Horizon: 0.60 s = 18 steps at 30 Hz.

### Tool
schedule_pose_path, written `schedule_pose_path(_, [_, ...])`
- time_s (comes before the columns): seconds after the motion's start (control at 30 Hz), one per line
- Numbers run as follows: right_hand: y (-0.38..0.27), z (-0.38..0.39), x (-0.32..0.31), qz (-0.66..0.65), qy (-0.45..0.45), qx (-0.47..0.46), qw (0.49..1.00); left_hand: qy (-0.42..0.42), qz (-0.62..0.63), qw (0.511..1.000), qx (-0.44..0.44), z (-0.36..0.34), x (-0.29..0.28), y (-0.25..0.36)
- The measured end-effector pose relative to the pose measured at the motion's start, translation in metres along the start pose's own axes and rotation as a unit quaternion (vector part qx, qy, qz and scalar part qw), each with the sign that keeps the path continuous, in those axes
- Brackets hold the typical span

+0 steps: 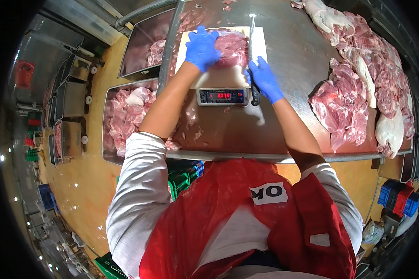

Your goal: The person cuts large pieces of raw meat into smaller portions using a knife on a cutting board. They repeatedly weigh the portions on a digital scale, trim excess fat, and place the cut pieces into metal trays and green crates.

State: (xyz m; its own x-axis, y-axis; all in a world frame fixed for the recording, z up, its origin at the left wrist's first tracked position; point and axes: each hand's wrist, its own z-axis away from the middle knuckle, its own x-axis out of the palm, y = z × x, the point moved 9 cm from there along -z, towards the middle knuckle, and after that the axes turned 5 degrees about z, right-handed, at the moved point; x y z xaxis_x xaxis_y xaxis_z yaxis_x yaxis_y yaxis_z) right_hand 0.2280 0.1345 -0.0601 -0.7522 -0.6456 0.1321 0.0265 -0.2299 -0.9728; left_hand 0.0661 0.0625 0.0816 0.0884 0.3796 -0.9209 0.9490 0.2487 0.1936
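1. steel work table (274, 125) in a meat-processing room with a yellow floor; the scale (221, 96) serves as landmark.
2. white platform (191, 46) of the scale carries a raw meat cut (233, 46).
3. left hand (201, 49), blue-gloved, arm extended forward, lies palm down with fingers spread on the meat's left side; it presses, not clamped.
4. right hand (264, 78), blue-gloved, sits at the scale's right edge, fingers closed around a knife (252, 37), blade pointing away along the platform's right side.
5. right of the scale: piled meat cuts (358, 88).
6. left of the scale: meat-filled bin (125, 116).
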Motion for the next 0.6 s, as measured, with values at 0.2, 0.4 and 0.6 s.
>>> schedule_pose_path(0.2, [-0.042,-0.043,0.019,0.155,0.041,-0.109,0.981,0.019,-0.017,0.997,0.072,0.000,0.018,0.017])
schedule_pose_path(0.4, [-0.050,-0.078,0.014,0.260,0.076,-0.164,0.948,0.044,0.064,0.995,0.062,0.003,0.008,0.005])
schedule_pose_path(0.6, [0.016,0.017,0.072,0.238,-0.016,-0.218,0.946,0.094,0.183,0.977,0.049,0.009,-0.003,-0.017])
